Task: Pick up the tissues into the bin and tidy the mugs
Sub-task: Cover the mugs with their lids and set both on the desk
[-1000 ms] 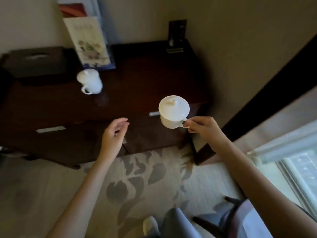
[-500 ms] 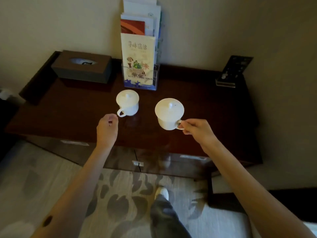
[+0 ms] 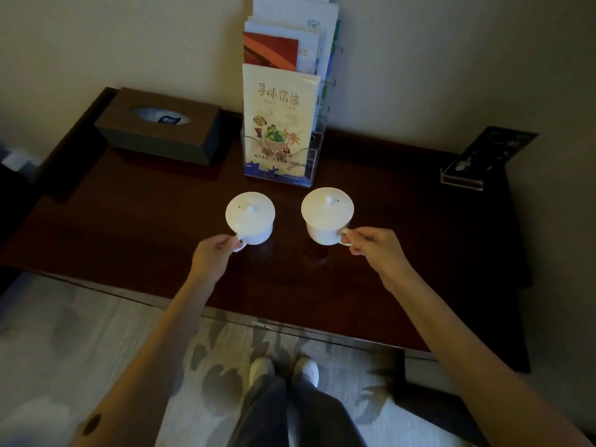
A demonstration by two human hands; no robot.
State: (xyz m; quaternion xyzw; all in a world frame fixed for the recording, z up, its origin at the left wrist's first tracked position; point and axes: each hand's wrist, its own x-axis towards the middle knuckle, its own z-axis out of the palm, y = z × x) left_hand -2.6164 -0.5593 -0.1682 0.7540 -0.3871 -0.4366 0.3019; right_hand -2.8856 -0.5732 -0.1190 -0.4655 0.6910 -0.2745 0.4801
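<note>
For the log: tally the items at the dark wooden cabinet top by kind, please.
White lidded ceramic mugs: 2
Dark brown tissue box: 1
Clear acrylic brochure rack: 1
Dark card in clear acrylic stand: 1
Total: 5

Fingers of the left hand (image 3: 211, 258) hide part of the handle on the left white lidded ceramic mug (image 3: 251, 217); the right hand (image 3: 379, 250) does likewise on the right white lidded ceramic mug (image 3: 326, 217). The clear acrylic brochure rack (image 3: 316, 162) is cut off at the top. I can't read the dark far-right card (image 3: 493, 146): too small.
</note>
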